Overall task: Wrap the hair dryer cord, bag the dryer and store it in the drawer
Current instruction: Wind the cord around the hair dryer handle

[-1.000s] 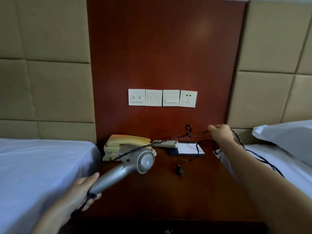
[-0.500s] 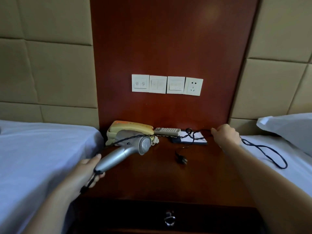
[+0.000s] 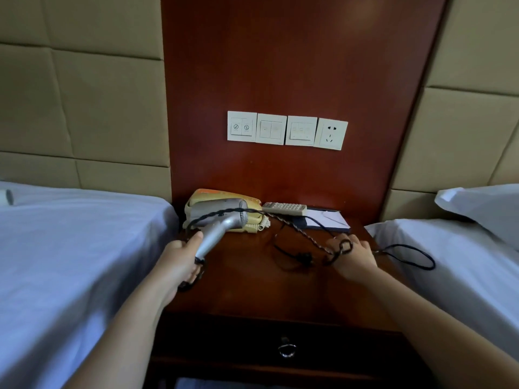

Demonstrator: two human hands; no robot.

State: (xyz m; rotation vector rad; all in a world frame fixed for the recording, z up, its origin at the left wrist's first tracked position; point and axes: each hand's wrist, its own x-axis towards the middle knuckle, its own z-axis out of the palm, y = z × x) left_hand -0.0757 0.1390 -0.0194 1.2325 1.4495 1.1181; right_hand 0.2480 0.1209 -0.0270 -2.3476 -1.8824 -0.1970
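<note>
Telephone (image 3: 213, 195) partly hidden behind hair dryer (image 3: 222, 223); small white object (image 3: 5, 196) cut by left edge, pillow (image 3: 483, 209) by right edge; remote (image 3: 285, 208) key markings too small to read

Silver hair dryer (image 3: 222, 227) tilted, handle down-left, over L rear of bench (image 3: 252, 284); black twisted cord (image 3: 297, 227) crosses its barrel, runs R w/ plug (image 3: 304, 258) on bench; drawer (image 3: 238, 341) below shut.

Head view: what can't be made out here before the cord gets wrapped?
All in the head view:
- Drawer: shut, so its front hides the contents.
- Right hand: its back faces the camera, hiding how it grips the cord.
- Hair dryer: handle end covered by the left hand.
- Object on the left bed: cut off by the frame's left edge.
</note>
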